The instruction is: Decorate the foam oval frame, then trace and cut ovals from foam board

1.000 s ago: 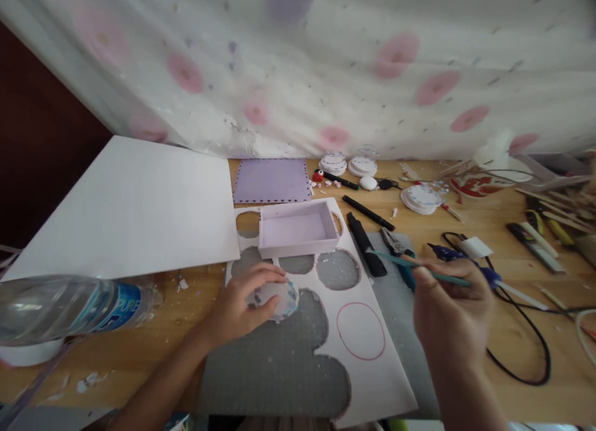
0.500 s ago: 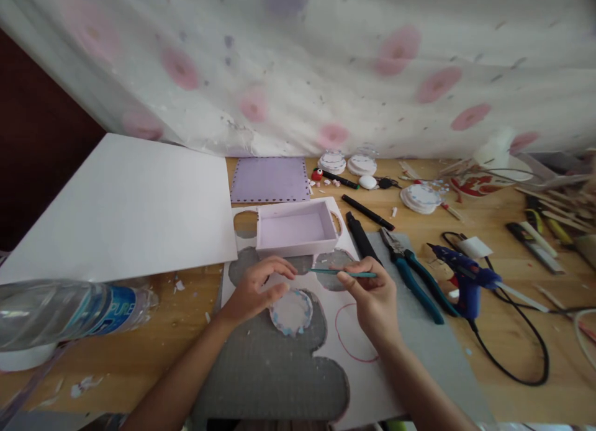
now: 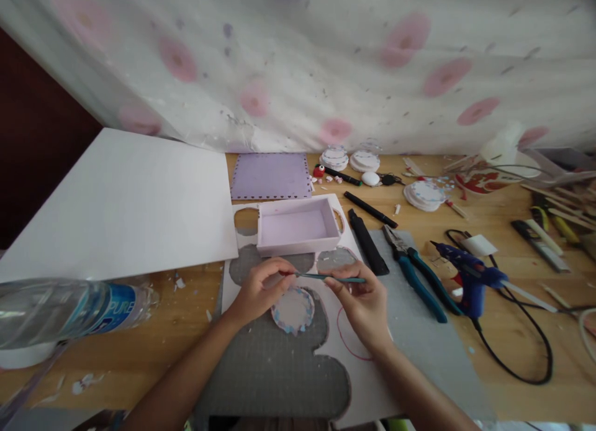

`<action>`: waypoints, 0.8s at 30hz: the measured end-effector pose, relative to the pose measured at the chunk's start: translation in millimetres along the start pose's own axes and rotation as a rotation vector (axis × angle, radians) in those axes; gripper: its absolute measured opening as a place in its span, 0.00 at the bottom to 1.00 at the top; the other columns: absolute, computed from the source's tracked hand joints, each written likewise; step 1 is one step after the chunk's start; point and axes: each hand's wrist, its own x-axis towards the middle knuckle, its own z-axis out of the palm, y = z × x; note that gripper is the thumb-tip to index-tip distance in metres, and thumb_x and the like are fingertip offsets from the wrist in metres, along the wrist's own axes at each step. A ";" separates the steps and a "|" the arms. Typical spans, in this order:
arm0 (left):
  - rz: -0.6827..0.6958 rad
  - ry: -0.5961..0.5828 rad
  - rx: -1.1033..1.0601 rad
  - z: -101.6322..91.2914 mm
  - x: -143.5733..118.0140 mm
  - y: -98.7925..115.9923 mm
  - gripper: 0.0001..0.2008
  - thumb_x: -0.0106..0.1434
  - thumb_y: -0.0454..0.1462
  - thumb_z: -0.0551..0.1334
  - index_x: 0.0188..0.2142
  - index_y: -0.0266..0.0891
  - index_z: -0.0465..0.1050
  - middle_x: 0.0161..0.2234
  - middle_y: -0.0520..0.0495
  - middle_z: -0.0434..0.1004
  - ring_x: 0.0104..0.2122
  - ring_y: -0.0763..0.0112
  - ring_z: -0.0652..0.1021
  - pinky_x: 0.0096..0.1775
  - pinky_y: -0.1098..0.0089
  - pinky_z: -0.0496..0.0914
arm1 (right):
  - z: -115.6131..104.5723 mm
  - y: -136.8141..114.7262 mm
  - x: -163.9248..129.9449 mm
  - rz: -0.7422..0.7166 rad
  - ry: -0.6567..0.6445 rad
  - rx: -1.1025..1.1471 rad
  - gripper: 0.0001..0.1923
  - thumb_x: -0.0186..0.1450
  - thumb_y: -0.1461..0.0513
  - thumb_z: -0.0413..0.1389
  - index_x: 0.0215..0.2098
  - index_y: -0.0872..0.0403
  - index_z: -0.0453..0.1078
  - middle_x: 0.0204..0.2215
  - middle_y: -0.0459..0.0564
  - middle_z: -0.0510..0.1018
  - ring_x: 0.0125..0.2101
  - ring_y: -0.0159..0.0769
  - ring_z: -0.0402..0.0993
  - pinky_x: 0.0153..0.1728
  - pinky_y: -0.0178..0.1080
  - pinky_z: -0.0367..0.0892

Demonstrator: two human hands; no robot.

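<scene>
My right hand [image 3: 361, 300] grips a thin teal stick-like tool [image 3: 342, 278], its shaft level and its narrow end pointing left. At that narrow end, the fingertips of my left hand [image 3: 265, 288] are pinched together; whether they hold the tip or some tiny piece is too small to make out. Just below the fingers lies a round white disc [image 3: 292, 310] with a blue and pink scalloped edge. It rests on the grey cutting mat [image 3: 270, 381], inside a cut-out of a white board [image 3: 333, 387]. Behind both hands stands a pale lilac open box [image 3: 298, 226].
Right of my hands lie pliers [image 3: 414, 272], a black marker [image 3: 367, 241] and a blue glue gun [image 3: 470, 276] with its cord. A water bottle [image 3: 69, 313] lies at left below a large white panel [image 3: 125, 207]. Decorated discs [image 3: 424, 195] and a purple sheet [image 3: 270, 176] sit farther back.
My right hand has moved left with the teal tool. My left fingers have closed together at its narrow end, where before they were apart from it.
</scene>
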 end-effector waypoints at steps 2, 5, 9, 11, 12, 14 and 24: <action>-0.004 -0.001 -0.001 -0.2 0.4 -0.2 0.07 0.65 0.38 0.60 0.36 0.37 0.75 0.36 0.46 0.77 0.38 0.67 0.77 0.43 0.70 0.72 | 0.3 0.8 -0.1 0.012 0.004 0.014 0.09 0.55 0.59 0.67 0.27 0.51 0.71 0.27 0.48 0.81 0.31 0.39 0.79 0.29 0.38 0.72; -0.011 0.007 -0.012 -0.6 0.7 -0.3 0.07 0.65 0.38 0.60 0.36 0.37 0.75 0.36 0.44 0.77 0.39 0.67 0.77 0.43 0.69 0.72 | 0.6 1.8 -0.3 0.056 -0.007 0.055 0.10 0.55 0.58 0.67 0.28 0.51 0.71 0.27 0.48 0.81 0.31 0.39 0.80 0.31 0.39 0.74; -0.017 -0.001 -0.055 -1.2 1.0 1.0 0.08 0.66 0.37 0.59 0.34 0.36 0.75 0.35 0.44 0.76 0.38 0.69 0.76 0.41 0.70 0.71 | 0.8 1.6 -0.2 0.086 -0.033 0.083 0.10 0.55 0.58 0.67 0.28 0.51 0.70 0.28 0.47 0.82 0.32 0.39 0.81 0.31 0.38 0.74; -0.013 -0.012 -0.074 -1.5 1.4 1.9 0.08 0.66 0.37 0.59 0.34 0.36 0.75 0.35 0.45 0.76 0.37 0.69 0.76 0.40 0.71 0.71 | 0.6 1.6 0.4 0.093 -0.039 0.097 0.11 0.54 0.58 0.67 0.28 0.51 0.70 0.27 0.47 0.82 0.31 0.38 0.81 0.31 0.38 0.75; -0.010 -0.015 -0.082 -1.6 1.6 2.3 0.08 0.66 0.37 0.59 0.34 0.36 0.75 0.34 0.45 0.76 0.37 0.69 0.76 0.40 0.71 0.71 | 0.5 1.9 0.9 0.098 -0.043 0.106 0.11 0.54 0.58 0.67 0.28 0.51 0.70 0.27 0.47 0.82 0.31 0.38 0.80 0.31 0.38 0.75; -0.005 -0.015 -0.093 -2.1 2.1 2.8 0.09 0.66 0.38 0.60 0.33 0.36 0.75 0.34 0.45 0.76 0.36 0.69 0.76 0.40 0.70 0.71 | 0.1 3.1 1.8 0.112 -0.050 0.126 0.11 0.54 0.58 0.67 0.27 0.51 0.69 0.27 0.46 0.81 0.30 0.38 0.80 0.30 0.37 0.75; -0.018 -0.045 -0.168 -6.6 1.2 1.9 0.09 0.64 0.40 0.62 0.32 0.37 0.78 0.35 0.43 0.79 0.37 0.66 0.78 0.41 0.67 0.72 | -1.1 11.1 3.0 0.247 -0.134 0.210 0.14 0.53 0.56 0.68 0.28 0.51 0.68 0.28 0.48 0.82 0.31 0.40 0.81 0.33 0.40 0.75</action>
